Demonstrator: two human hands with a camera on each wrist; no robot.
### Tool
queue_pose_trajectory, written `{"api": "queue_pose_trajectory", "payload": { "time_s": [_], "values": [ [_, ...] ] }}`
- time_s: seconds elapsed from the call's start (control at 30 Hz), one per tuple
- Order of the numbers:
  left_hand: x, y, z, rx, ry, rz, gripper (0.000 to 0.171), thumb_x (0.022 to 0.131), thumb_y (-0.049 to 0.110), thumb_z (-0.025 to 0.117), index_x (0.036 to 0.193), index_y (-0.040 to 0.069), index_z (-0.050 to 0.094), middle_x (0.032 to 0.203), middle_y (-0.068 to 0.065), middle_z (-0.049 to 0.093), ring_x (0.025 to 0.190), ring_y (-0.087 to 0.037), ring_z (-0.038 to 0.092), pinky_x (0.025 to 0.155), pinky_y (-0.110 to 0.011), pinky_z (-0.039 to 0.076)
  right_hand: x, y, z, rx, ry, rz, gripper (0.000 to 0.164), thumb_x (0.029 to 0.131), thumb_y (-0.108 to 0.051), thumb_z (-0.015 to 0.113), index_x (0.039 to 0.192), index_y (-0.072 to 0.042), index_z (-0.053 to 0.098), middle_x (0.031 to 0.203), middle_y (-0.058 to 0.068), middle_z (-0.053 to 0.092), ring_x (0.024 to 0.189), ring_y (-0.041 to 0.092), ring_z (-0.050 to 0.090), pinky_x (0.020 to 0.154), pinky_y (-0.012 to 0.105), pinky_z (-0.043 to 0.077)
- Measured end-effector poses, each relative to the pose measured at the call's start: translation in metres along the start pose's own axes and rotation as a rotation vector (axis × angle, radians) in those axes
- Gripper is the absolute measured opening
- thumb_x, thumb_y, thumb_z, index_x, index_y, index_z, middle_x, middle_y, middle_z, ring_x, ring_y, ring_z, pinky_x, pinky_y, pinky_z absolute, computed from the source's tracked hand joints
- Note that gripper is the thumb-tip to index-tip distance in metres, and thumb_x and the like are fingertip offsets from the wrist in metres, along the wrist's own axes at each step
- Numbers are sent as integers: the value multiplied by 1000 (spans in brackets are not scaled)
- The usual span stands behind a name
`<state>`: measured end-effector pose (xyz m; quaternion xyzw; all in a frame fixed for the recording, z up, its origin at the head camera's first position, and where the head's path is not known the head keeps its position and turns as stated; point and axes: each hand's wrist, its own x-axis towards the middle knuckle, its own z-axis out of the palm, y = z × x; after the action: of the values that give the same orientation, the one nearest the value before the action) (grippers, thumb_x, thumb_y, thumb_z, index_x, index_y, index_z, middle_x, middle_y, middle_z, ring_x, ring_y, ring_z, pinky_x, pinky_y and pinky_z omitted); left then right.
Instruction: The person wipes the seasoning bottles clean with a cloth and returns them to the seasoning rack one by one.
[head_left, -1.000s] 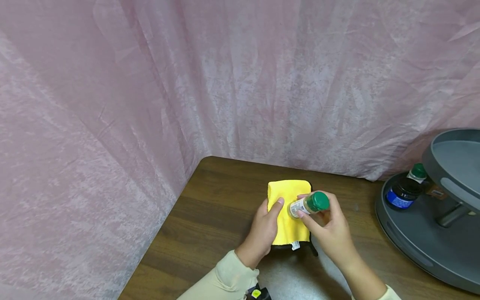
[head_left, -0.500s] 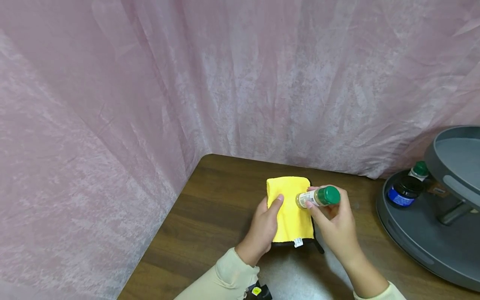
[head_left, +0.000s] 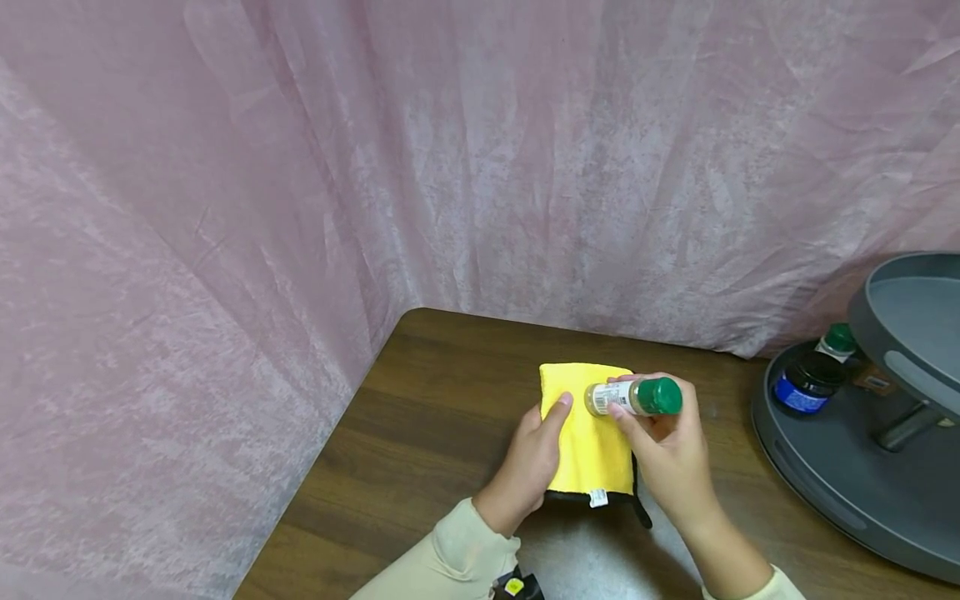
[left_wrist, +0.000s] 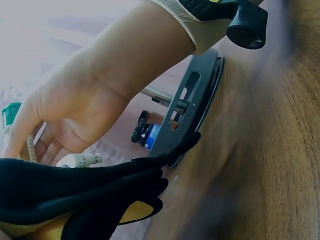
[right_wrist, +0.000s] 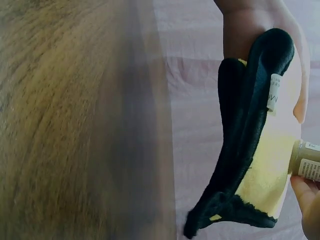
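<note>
My left hand grips a folded yellow cloth with black edging and a small white tag, its thumb on top. In my right hand is a small spice jar with a green cap and a white label. The jar lies tilted over the upper right part of the cloth, its base toward the left thumb. In the right wrist view, the base of the jar meets the yellow face of the cloth. The black edging of the cloth hides the left fingers in the left wrist view.
On the right stands a grey two-tier round stand. Its lower tier bears a dark jar with a blue label and another green-capped jar. A pink curtain hangs behind the brown wooden table.
The jar and right hand have shifted right and slightly up from a second ago. In the last half second the cloth has moved slightly right and down.
</note>
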<state>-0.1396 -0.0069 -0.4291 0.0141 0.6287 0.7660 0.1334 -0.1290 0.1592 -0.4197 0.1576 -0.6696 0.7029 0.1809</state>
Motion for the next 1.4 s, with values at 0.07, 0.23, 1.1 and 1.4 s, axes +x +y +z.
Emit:
{"api": "queue_pose_trajectory", "payload": {
  "time_s": [0.07, 0.23, 1.1, 1.4],
  "values": [
    [1, 0, 0, 0, 4, 0, 45, 104, 48, 49, 125, 10, 60, 101, -10, 74, 80, -13, 71, 70, -27, 57, -1, 0, 1, 2, -14, 5, 56, 89, 15, 65, 134, 13, 31, 125, 18, 58, 117, 13, 64, 100, 20, 52],
    [4, 2, -2, -16, 20, 16, 46, 104, 48, 48, 130, 11, 57, 109, -11, 74, 85, -15, 72, 73, -29, 58, -4, 0, 2, -61, -70, 41, 54, 91, 11, 66, 134, 8, 34, 123, 9, 58, 110, 10, 63, 94, 17, 54],
    [0, 3, -1, 40, -47, -20, 45, 105, 48, 46, 118, 7, 61, 92, -8, 72, 73, -13, 68, 66, -27, 56, 4, 4, -4, 42, 74, 31, 50, 89, 16, 63, 132, 11, 36, 125, 17, 58, 119, 17, 65, 101, 22, 52],
    [1, 0, -1, 31, -28, -26, 45, 105, 48, 46, 123, 9, 60, 97, -10, 75, 74, -12, 70, 66, -27, 57, -1, 2, -1, 45, -95, 20, 46, 94, 10, 61, 131, 11, 34, 121, 9, 60, 114, 13, 66, 97, 21, 54]
  ]
}}
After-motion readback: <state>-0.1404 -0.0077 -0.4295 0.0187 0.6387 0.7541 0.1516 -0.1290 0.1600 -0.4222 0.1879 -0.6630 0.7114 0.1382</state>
